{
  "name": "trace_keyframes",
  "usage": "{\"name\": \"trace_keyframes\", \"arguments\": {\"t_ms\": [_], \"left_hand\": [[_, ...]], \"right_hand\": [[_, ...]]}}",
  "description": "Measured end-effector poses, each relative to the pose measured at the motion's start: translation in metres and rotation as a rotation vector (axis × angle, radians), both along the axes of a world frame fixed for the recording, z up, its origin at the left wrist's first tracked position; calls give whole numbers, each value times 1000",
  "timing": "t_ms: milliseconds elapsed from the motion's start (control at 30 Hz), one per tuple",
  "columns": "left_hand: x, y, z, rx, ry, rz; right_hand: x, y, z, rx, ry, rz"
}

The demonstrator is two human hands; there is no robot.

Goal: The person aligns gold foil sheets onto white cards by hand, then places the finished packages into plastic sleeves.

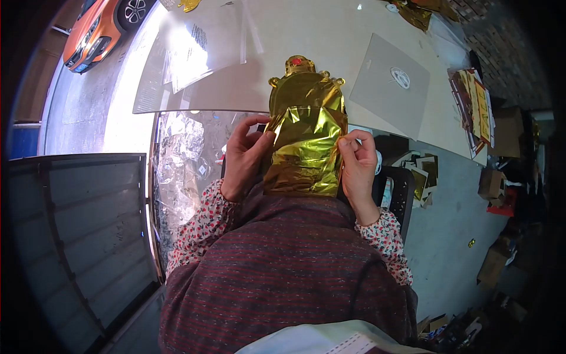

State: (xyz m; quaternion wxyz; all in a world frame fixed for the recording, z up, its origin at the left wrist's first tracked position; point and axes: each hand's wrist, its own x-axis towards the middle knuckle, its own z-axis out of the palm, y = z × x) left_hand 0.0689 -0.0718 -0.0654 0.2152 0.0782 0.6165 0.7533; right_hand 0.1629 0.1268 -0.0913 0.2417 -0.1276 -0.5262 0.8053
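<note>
A shiny gold foil balloon (pixel 306 150), flat and uninflated, lies between my hands. Its upper end, with a crown-like tip bearing a red spot and small round knobs at the sides, rests over the table's front edge. The lower part hangs toward my lap. My left hand (pixel 247 154) pinches the left edge of the foil between thumb and fingers. On the opposite edge, my right hand (pixel 358 162) pinches the foil with thumb and forefinger. The fold lines and creases catch bright light.
On the pale table (pixel 295 35) lie clear plastic bags (pixel 191 56) at left and a grey square sheet (pixel 392 82) with a white coil at right. Printed packets (pixel 471 112) sit at the right edge. A dark chair (pixel 401 192), cardboard boxes (pixel 498 262) and a metal panel (pixel 88 236) surround me.
</note>
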Motion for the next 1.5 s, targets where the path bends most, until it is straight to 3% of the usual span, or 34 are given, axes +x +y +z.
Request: {"name": "trace_keyframes", "arguments": {"t_ms": [267, 367, 733, 867, 933, 1033, 1133, 1267, 1367, 1500], "left_hand": [[-8, -9, -1, -5, 205, -150], [-18, -17, 3, -139, 136, -281], [-4, -20, 35, -62, -59, -286], [11, -33, 45, -82, -45, -312], [24, -38, 56, -128, 16, -329], [41, -51, 69, -218, 174, -375], [56, -58, 82, -319, 493, -414], [79, -65, 95, -488, 676, -394], [86, -71, 100, -526, 701, -392], [91, -64, 86, -465, 761, -224]], "right_hand": [[5, 10, 4, 46, -76, 69], [7, 13, 9, -7, -123, 115], [24, 15, 38, 40, -86, 210], [46, 14, 52, 405, -138, 192], [60, 14, 59, 607, -166, 190], [77, 11, 64, 598, -131, 212], [87, 7, 70, 424, -131, 294], [102, 2, 71, 222, -153, 400], [112, -3, 76, 252, -157, 400], [114, -9, 79, 352, -120, 318]]}}
